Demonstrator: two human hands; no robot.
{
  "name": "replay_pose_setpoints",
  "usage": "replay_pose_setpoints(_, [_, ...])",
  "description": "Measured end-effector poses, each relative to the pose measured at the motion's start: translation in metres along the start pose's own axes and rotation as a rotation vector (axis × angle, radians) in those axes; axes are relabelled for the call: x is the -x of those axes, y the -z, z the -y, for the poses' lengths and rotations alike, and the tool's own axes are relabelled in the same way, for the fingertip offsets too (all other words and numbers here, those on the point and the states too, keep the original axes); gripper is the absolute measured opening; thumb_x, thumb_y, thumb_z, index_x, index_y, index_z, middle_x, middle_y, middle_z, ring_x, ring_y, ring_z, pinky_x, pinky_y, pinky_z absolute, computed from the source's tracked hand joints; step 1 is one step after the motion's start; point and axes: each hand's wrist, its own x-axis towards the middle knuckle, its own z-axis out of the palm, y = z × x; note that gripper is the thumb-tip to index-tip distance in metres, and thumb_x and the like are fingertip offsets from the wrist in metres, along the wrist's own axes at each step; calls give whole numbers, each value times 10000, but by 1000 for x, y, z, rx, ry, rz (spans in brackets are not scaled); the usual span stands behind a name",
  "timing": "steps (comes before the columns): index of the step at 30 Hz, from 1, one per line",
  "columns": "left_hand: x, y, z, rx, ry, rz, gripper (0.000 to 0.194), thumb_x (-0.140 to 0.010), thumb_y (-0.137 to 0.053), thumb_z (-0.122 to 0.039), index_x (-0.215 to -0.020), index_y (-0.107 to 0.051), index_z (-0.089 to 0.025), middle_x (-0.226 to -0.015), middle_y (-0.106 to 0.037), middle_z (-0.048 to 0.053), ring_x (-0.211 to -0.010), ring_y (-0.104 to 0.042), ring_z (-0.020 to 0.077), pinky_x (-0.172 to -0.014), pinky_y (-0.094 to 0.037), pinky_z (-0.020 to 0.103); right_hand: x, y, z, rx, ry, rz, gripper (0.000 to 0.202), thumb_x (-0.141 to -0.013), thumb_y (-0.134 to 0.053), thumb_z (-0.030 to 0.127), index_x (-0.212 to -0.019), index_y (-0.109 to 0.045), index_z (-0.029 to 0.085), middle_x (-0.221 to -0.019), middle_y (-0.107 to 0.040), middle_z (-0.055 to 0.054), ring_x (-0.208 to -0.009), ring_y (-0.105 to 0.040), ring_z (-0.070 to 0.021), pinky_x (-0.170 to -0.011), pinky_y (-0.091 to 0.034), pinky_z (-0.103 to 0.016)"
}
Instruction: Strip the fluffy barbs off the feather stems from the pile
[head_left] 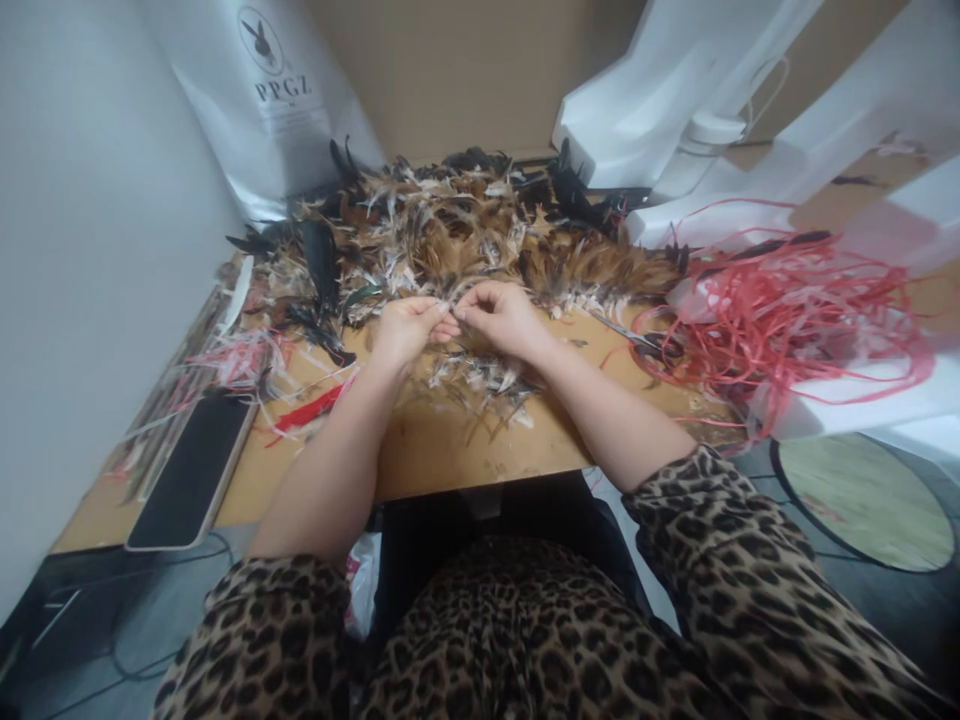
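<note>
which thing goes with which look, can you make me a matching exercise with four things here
1 phone
2 scissors
3 feathers
4 ribbons

A mostly brown, heaped in the middle
B red and pink, tangled at the right
C lying flat, dark screen up
D grey blades, black handles

Pairs: 1-C, 2-D, 3-A, 4-B
</note>
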Motion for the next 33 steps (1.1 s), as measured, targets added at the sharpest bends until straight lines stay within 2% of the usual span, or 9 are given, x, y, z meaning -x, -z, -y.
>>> replay_pose_setpoints(5, [1,-1,1,-165,-18,-19,117,-688,-604,-210,-640,-619,-104,-515,-591,24,-452,-559,90,-486,-454,188,4,-5,7,151,110,4,161,-724,-519,231,-693,-642,132,-693,-602,-31,-653,-504,-119,-639,-368,-241])
replay_pose_setpoints(8, [5,0,-1,-395,-135,13,144,-693,-545,-163,-566,-605,-129,-496,-570,9,-473,-546,96,-510,-433,189,6,-6,13,247,123,12,150,-721,-517,221,-690,-640,142,-717,-598,-40,-675,-507,-131,-650,-367,-252])
replay_pose_setpoints(12, [10,0,-5,-753,-289,104,184,-660,-523,-111,-494,-592,-152,-470,-558,2,-509,-529,108,-533,-396,186,4,3,15,280,83,42,135,-701,-545,234,-672,-637,141,-714,-606,-36,-668,-509,-127,-629,-360,-250])
replay_pose_setpoints(14, [11,0,-5,-795,-314,189,187,-669,-528,-121,-499,-597,-158,-461,-553,0,-482,-512,104,-523,-389,189,1,11,12,231,25,88,156,-690,-568,264,-646,-636,130,-652,-598,-23,-622,-498,-113,-601,-356,-242])
replay_pose_setpoints(19, [18,-6,-8,-519,-217,341,130,-685,-582,-177,-565,-624,-150,-541,-601,13,-472,-535,91,-503,-414,184,-8,28,-6,-91,-156,243,268,-625,-648,373,-639,-637,106,-551,-569,6,-522,-461,-79,-541,-359,-223])
replay_pose_setpoints(23, [21,-9,-14,-320,-109,336,134,-694,-611,-218,-609,-637,-117,-536,-608,40,-456,-551,93,-474,-428,186,-9,26,-15,-332,-227,208,332,-572,-675,436,-589,-590,115,-556,-570,-9,-511,-470,-86,-512,-373,-228])
replay_pose_setpoints(27, [15,-7,-13,-169,-84,240,192,-699,-626,-269,-611,-629,-98,-527,-605,45,-457,-564,93,-470,-442,182,-8,17,-17,-366,-174,81,296,-574,-683,387,-580,-572,113,-563,-564,-2,-526,-451,-78,-516,-365,-215])
replay_pose_setpoints(30, [9,-6,-9,-23,-34,106,164,-679,-651,-259,-683,-634,-96,-565,-620,33,-460,-561,74,-456,-434,162,-7,10,-15,-347,-175,81,274,-639,-646,369,-697,-626,102,-615,-600,-11,-553,-469,-77,-555,-375,-211])
replay_pose_setpoints(33, [6,-5,-6,87,34,40,160,-671,-663,-233,-740,-633,-92,-588,-626,26,-460,-554,55,-452,-427,143,-5,5,-12,-198,-94,54,257,-675,-617,353,-715,-637,100,-622,-602,-12,-565,-475,-85,-574,-373,-215])
